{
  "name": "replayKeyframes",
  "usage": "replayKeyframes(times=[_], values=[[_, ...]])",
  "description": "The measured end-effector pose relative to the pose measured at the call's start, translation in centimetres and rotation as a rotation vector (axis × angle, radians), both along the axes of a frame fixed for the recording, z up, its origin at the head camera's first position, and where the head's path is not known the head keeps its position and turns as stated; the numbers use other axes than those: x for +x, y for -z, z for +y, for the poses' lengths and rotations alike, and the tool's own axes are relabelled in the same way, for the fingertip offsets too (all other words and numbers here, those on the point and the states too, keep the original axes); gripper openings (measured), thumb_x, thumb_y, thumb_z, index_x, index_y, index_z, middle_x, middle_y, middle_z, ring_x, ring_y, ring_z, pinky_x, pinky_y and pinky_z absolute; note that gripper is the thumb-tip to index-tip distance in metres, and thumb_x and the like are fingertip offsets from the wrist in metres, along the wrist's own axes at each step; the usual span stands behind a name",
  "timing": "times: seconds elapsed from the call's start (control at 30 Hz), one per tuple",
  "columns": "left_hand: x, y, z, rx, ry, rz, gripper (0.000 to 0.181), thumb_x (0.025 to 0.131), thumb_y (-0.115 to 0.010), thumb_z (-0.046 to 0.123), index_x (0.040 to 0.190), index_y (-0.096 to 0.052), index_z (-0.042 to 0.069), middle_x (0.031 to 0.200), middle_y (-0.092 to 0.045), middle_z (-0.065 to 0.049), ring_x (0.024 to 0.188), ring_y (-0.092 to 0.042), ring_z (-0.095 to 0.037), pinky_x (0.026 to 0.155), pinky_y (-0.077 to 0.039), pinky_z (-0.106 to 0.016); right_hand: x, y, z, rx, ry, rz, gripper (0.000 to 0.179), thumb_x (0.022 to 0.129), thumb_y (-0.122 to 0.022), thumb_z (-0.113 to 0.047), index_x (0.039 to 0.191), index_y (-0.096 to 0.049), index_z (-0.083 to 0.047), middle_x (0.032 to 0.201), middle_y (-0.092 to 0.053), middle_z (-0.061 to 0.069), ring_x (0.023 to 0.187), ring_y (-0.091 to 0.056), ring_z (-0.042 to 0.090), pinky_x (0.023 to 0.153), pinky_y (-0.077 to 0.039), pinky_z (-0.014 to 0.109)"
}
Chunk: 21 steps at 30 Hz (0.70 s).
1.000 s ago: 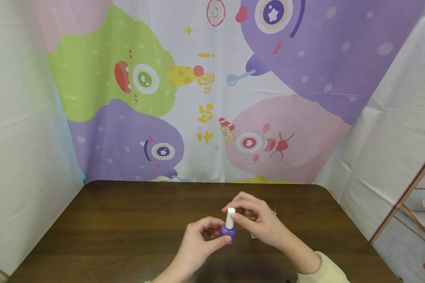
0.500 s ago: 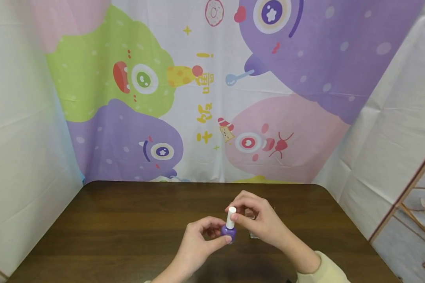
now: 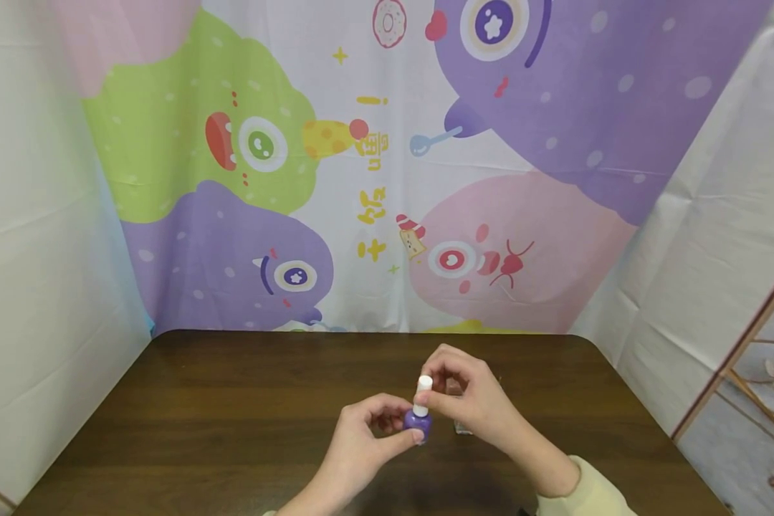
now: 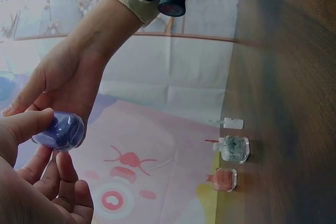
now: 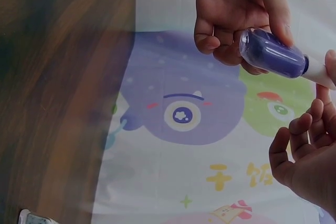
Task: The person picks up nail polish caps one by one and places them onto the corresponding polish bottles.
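Observation:
In the head view, my left hand [image 3: 368, 437] holds a purple nail polish bottle [image 3: 417, 427] between thumb and fingers, above the table. My right hand [image 3: 474, 390] pinches the bottle's white cap [image 3: 426, 383] between thumb and curled fingers. The cap sits on the bottle neck, and the bottle is slightly tilted. The right wrist view shows the purple glass [image 5: 273, 53] with the left thumb pressing its side. On the table in the left wrist view are a greyish glitter bottle [image 4: 234, 149], a pink bottle [image 4: 224, 180] and a separate white cap [image 4: 233, 123] with a thin brush pointing up.
The dark wooden table [image 3: 232, 423] ends at a cartoon-printed curtain [image 3: 361, 287]. White cloth walls [image 3: 703, 215] rise at both sides. In the head view, the right hand partly covers the standing bottles. A bottle corner [image 5: 34, 217] shows low in the right wrist view.
My right fingers have curled closer round the white cap, and the thumb has slid a little lower on it. The bottle has shifted slightly right; my left hand keeps its hold.

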State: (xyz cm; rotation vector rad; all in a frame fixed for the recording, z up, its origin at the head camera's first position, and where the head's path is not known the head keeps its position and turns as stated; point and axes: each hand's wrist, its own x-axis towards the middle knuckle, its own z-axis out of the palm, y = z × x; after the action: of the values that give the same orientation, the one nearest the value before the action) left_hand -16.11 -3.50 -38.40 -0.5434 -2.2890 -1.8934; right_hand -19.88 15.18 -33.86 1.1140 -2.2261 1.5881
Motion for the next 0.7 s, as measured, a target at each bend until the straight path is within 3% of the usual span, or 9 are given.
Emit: replayKeyframes(times=[0.4, 0.53, 0.7], values=[[-0.02, 0.11, 0.12, 0.001, -0.003, 0.000, 0.023, 0.072, -0.081, 0.021, 0.092, -0.069, 0.019, 0.080, -0.065, 0.002, 0.075, -0.057, -0.009, 0.070, -0.049, -0.024, -0.05, 0.34, -0.13, -0.011, 0.009, 0.002, 0.023, 0.076, -0.076, -0.002, 0.085, -0.057, -0.011, 0.081, -0.052, 0.001, 0.069, -0.050, 0.014, 0.052, -0.043, 0.022], [-0.05, 0.11, 0.05, 0.005, -0.003, -0.005, 0.023, 0.073, -0.080, 0.021, 0.093, -0.069, 0.018, 0.081, -0.066, 0.002, 0.075, -0.057, -0.009, 0.071, -0.049, -0.024, 0.06, 0.23, -0.01, -0.006, -0.002, -0.006, 0.018, 0.081, -0.072, -0.005, 0.090, -0.059, -0.012, 0.083, -0.053, 0.000, 0.074, -0.051, 0.010, 0.057, -0.046, 0.024], [-0.17, -0.01, -0.21, 0.013, -0.014, 0.003, 0.023, 0.074, -0.080, 0.022, 0.094, -0.070, 0.018, 0.082, -0.067, 0.002, 0.075, -0.058, -0.009, 0.070, -0.049, -0.023, -0.03, 0.07, 0.46, -0.002, -0.053, 0.046, 0.018, 0.091, -0.058, -0.002, 0.106, -0.064, -0.010, 0.092, -0.058, 0.003, 0.082, -0.052, 0.008, 0.065, -0.050, 0.026]])
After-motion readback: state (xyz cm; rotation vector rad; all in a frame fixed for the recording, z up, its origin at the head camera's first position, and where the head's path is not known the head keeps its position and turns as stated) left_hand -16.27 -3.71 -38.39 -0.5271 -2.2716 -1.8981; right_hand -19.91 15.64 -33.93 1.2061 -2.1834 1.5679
